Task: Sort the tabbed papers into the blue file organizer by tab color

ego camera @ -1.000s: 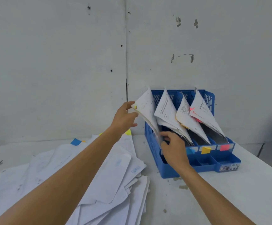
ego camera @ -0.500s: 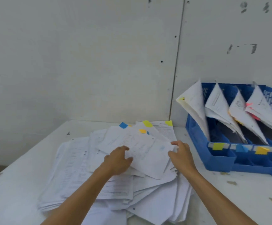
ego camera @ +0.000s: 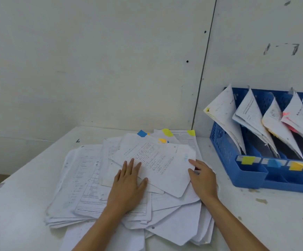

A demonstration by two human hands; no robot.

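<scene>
A loose pile of tabbed papers (ego camera: 92, 178) lies spread on the white table, with blue (ego camera: 141, 133), yellow (ego camera: 167, 132) and orange tabs poking out at its far edge. My left hand (ego camera: 129, 183) lies flat on the pile, fingers straight, touching the lower left of the top sheet (ego camera: 158, 163). My right hand (ego camera: 202, 175) rests at that sheet's right edge, its fingers touching it. The blue file organizer (ego camera: 244, 171) stands at the right, its slots holding leaning papers, with yellow, blue and orange labels along the front.
A white wall runs behind the table (ego camera: 255, 223), with a vertical seam near the organizer. The table's left edge falls away at the far left. Small dirty marks dot the tabletop at the right.
Both hands left the organizer's papers and came down to the pile. Since half a second ago the left hand has flattened out on the sheets; the right stays at the top sheet's edge.
</scene>
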